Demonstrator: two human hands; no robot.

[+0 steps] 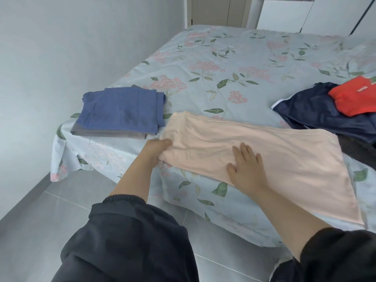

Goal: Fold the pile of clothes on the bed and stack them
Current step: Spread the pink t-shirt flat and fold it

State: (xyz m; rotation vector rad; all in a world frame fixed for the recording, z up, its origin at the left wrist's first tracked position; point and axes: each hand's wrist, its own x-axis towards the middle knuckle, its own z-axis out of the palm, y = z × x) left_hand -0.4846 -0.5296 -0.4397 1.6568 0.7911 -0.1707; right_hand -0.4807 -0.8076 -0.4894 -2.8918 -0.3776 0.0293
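A peach cloth (284, 155) lies spread along the near edge of the bed (223, 64), its right end hanging over the side. My left hand (156, 148) grips the cloth's left end, fingers tucked under the fabric. My right hand (246, 167) presses flat on the cloth's middle with fingers straight. To the left sits a folded stack: a blue garment (122, 109) on top of a grey one (114, 134). At the right lies an unfolded pile: a navy garment (309, 110) with a red one (354, 96) on top.
The bed has a pale blue floral sheet and stands against a white wall (50, 58) on the left. Grey tiled floor (40, 220) runs along the near side. A dark item (358, 151) lies at the right edge below the navy garment.
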